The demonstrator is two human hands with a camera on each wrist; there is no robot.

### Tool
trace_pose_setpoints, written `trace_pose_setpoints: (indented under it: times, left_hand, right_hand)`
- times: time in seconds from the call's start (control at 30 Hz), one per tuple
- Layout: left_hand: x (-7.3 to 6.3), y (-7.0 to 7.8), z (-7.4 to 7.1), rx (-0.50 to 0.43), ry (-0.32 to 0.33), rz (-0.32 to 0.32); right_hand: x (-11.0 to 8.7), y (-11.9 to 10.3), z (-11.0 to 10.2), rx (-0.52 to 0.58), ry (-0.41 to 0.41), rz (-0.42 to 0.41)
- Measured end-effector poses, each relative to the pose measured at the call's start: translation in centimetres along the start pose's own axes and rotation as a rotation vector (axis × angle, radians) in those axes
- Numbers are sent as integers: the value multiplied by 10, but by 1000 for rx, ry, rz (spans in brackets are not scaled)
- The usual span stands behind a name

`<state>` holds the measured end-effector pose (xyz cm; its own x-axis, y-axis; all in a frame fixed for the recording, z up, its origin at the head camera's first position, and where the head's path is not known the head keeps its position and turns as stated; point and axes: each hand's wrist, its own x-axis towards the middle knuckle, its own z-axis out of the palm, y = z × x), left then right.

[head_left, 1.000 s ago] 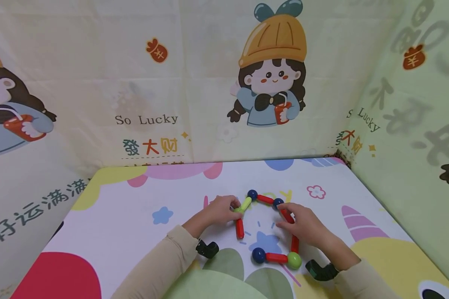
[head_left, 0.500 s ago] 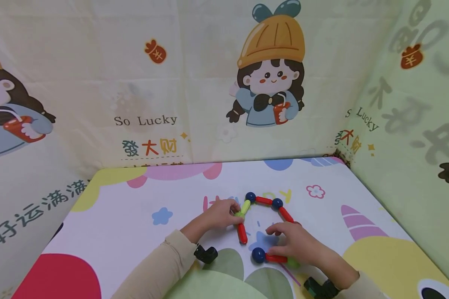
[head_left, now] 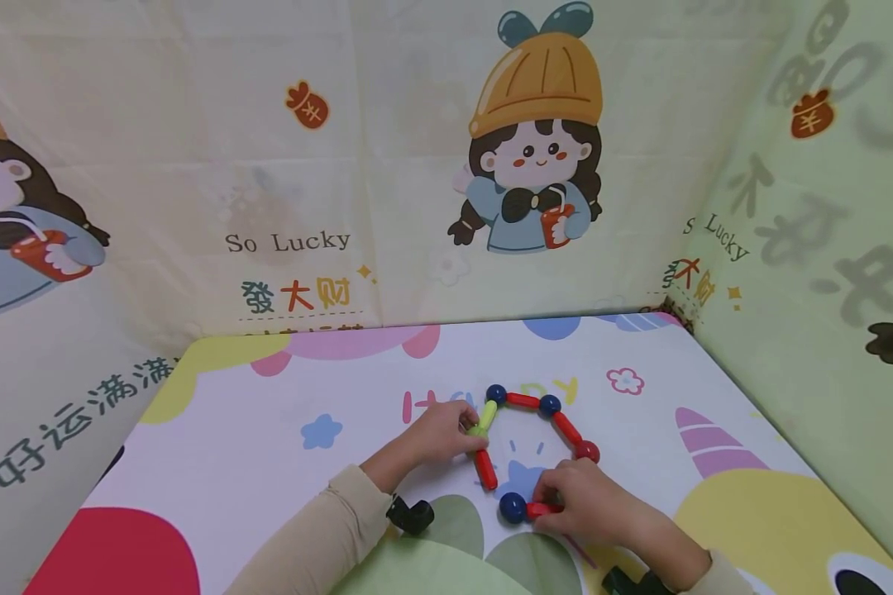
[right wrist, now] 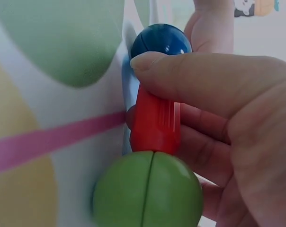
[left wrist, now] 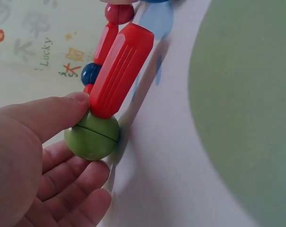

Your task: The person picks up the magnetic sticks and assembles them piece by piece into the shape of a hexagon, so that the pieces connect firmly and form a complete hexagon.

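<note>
My left hand (head_left: pixel 446 430) holds a green ball (left wrist: pixel 93 137) between thumb and fingers, on the left side of a loop of magnetic building pieces. A red rod (head_left: pixel 486 471) sticks out from that ball toward me, its near end free. A yellow-green rod (head_left: pixel 488 413) runs from it to a dark blue ball (head_left: pixel 496 393). My right hand (head_left: pixel 591 500) pinches another red rod (right wrist: pixel 155 125), thumb on one side and fingers on the other. That rod joins a second blue ball (right wrist: pixel 162 38) to another green ball (right wrist: pixel 147 194), which the hand hides in the head view.
At the far side, a red rod (head_left: pixel 522 401) links to a third blue ball (head_left: pixel 549 405). From there another red rod (head_left: pixel 566 428) reaches a red ball (head_left: pixel 587 452). Everything lies on a patterned tabletop (head_left: pixel 387 364), backed by a printed cloth wall (head_left: pixel 409 165).
My right hand has come toward me from the loop's right side and now grips the near red rod. The left hand's red rod has swung slightly right at its near end.
</note>
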<state>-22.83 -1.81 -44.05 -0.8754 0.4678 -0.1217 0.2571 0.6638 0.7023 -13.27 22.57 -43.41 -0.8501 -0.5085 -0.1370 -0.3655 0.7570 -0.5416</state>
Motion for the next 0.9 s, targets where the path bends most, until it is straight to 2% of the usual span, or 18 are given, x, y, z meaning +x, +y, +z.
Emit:
trace_pose_setpoints:
  times: [0.23,0.6,0.77,0.9]
  left_hand:
    - [-2,2,3,3,17,10]
    - [-2,-1,4,20,13,23]
    - [-3,-5,2,53,14,34]
    - [-6,-7,-1,85,19,49]
  right_hand:
    - [3,-2,1,-54,19,16]
    - [7,-1,0,-54,35,21]
    - [7,-1,-2,-154,100,13]
    - [10,1,-5,-216,176,66]
